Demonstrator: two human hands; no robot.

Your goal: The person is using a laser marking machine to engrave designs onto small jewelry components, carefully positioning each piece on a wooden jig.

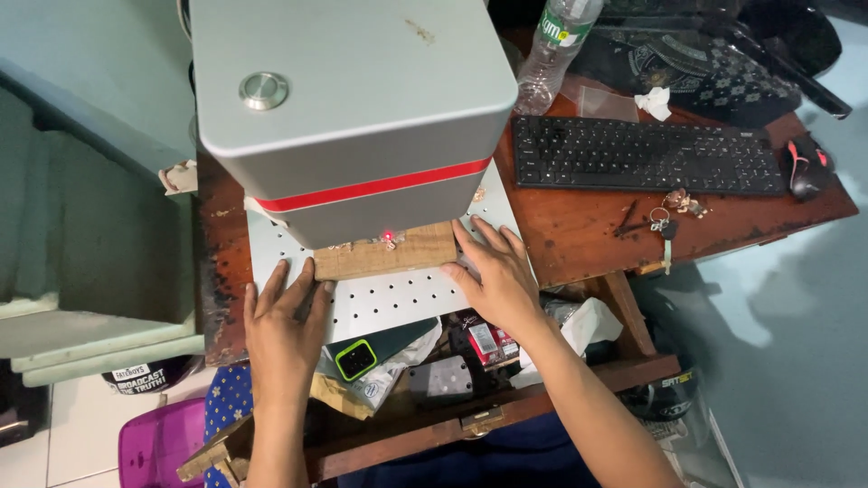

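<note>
An open drawer [434,411] runs along the bottom, its contents a jumble that is hard to make out, and both forearms cross over it. The left hand [282,321] lies flat, fingers spread, on the perforated plate [398,298], its fingertips at the left end of the wood block [384,253]. The right hand [495,271], also flat and open, presses against the block's right end. Neither hand grips anything. The block's far edge is tucked under the grey machine [348,99], which hides whatever lies beneath; a small red dot glows there. Farther right sit keys [669,212], a keyboard [646,154], a mouse [807,163] and a bottle [561,50], cut off at the top.
</note>
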